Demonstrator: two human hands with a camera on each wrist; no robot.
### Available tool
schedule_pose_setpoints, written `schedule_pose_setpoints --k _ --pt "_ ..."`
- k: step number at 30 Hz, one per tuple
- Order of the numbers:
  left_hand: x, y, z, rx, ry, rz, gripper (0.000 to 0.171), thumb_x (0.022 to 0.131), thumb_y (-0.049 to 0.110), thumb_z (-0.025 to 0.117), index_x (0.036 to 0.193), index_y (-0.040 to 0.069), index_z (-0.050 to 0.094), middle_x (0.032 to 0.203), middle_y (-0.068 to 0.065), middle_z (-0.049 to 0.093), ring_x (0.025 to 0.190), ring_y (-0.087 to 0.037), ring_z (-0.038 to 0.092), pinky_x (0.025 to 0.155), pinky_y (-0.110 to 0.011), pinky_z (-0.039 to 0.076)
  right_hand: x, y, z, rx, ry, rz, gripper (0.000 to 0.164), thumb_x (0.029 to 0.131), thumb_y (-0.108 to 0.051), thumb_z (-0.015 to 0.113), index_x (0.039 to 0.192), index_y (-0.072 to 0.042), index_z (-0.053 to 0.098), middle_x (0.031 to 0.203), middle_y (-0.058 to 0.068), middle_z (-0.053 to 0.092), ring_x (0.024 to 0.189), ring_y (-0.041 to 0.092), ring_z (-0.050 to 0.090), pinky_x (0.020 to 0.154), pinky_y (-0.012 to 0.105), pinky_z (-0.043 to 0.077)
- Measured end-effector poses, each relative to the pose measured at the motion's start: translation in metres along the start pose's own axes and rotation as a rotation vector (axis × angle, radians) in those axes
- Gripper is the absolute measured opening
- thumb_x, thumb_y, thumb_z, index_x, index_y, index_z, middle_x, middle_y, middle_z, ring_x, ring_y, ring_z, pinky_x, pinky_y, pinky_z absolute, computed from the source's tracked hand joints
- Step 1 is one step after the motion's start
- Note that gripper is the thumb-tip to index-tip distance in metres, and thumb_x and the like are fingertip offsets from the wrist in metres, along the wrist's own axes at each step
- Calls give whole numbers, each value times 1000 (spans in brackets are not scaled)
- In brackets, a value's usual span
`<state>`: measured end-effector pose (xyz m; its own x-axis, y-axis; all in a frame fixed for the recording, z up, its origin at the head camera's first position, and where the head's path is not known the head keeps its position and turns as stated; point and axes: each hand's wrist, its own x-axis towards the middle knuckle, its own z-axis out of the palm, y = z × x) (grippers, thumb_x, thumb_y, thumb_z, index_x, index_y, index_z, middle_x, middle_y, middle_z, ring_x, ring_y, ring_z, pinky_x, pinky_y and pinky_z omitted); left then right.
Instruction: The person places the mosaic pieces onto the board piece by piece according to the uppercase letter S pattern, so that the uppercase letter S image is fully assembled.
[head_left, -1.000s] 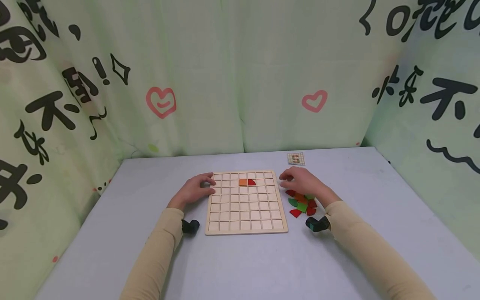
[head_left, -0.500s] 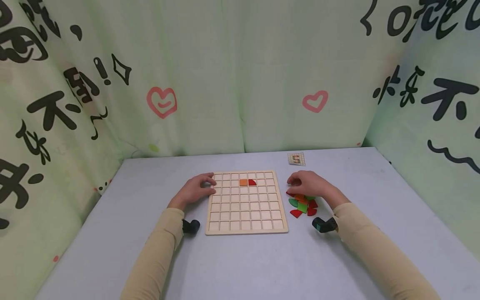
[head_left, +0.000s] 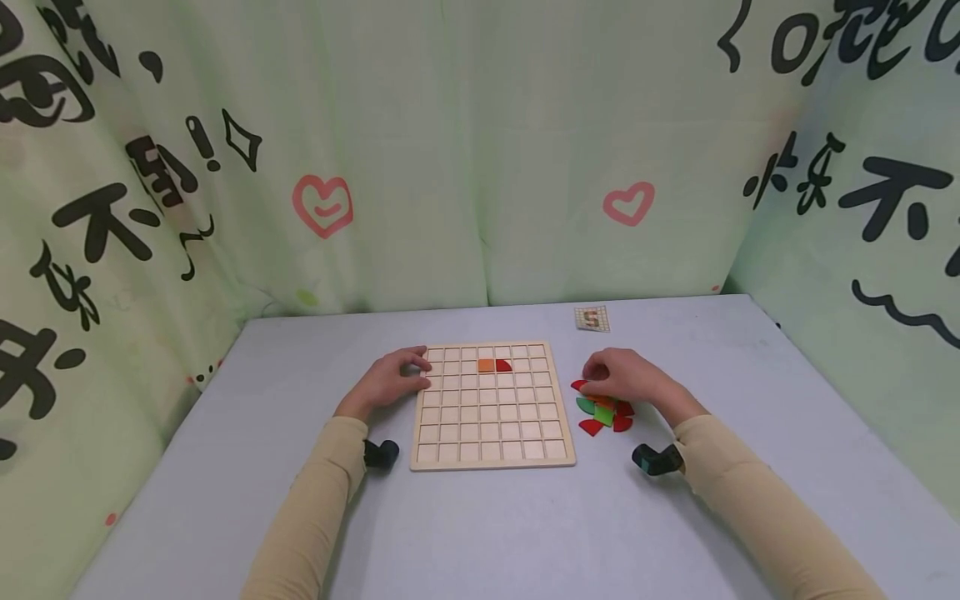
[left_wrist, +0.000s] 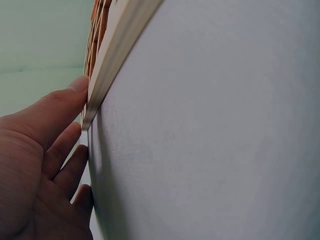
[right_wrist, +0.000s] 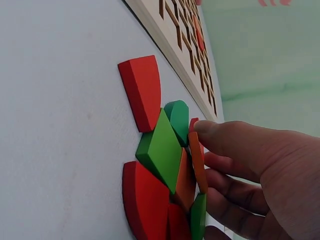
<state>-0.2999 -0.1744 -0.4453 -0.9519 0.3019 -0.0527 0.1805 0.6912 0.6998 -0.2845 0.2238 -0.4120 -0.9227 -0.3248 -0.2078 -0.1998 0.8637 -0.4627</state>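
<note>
My left hand [head_left: 387, 382] rests at the left edge of a wooden grid board [head_left: 468, 429], its thumb [left_wrist: 65, 102] touching the side in the left wrist view. Two pieces lie in the board's upper cells: an orange square [head_left: 487, 365] and a red quarter-round [head_left: 503, 365]. My right hand [head_left: 626, 375] is over the pile of coloured blocks right of the board, thumb and forefinger apart. In the right wrist view, its thumb tip overlaps the top end of an orange block [right_wrist: 197, 162]; a green block [right_wrist: 162, 150] and red blocks [right_wrist: 141, 92] lie beside it.
A small patterned card [head_left: 592, 318] lies at the back of the white table [head_left: 480, 533], beyond the pile. Behind the table hangs a pale green curtain [head_left: 480, 167] with dark lettering and red hearts. Each wrist carries a black camera [head_left: 657, 459].
My right hand has moved from the board's right edge to the right and down, onto the block pile. The left hand and the board have stayed in place.
</note>
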Motion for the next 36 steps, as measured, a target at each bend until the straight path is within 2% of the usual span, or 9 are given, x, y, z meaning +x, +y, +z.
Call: schedule_pose_setpoints --k 5,14,21,36 --pt "-1 1 -1 -2 1 9 27 93 17 71 117 5 69 158 -11 43 151 -35 30 124 -51 25 2 -5 2 -13 -10 -15 31 89 -21 76 113 -3 68 102 9 70 88 20 60 76 30 58" --pt "-1 1 -1 4 -1 -1 27 93 18 71 117 5 69 158 -11 43 151 -35 29 125 -51 24 10 -10 5 -9 21 -91 30 90 -10 73 119 -3 68 109 12 69 95 24 59 86 38 59" --pt "-1 2 0 -11 1 -14 27 93 17 71 117 6 69 158 -10 43 152 -34 29 125 -50 24 12 -12 7 15 40 -88 33 92 -8 70 124 -1 66 115 14 68 100 25 60 91 41 58" --pt "-2 1 1 -10 2 -8 27 93 17 71 117 5 69 158 -10 43 151 -34 29 125 -50 24 11 -11 8 0 46 -105 27 94 -10 68 120 -3 69 119 15 68 101 26 58 91 42 56"
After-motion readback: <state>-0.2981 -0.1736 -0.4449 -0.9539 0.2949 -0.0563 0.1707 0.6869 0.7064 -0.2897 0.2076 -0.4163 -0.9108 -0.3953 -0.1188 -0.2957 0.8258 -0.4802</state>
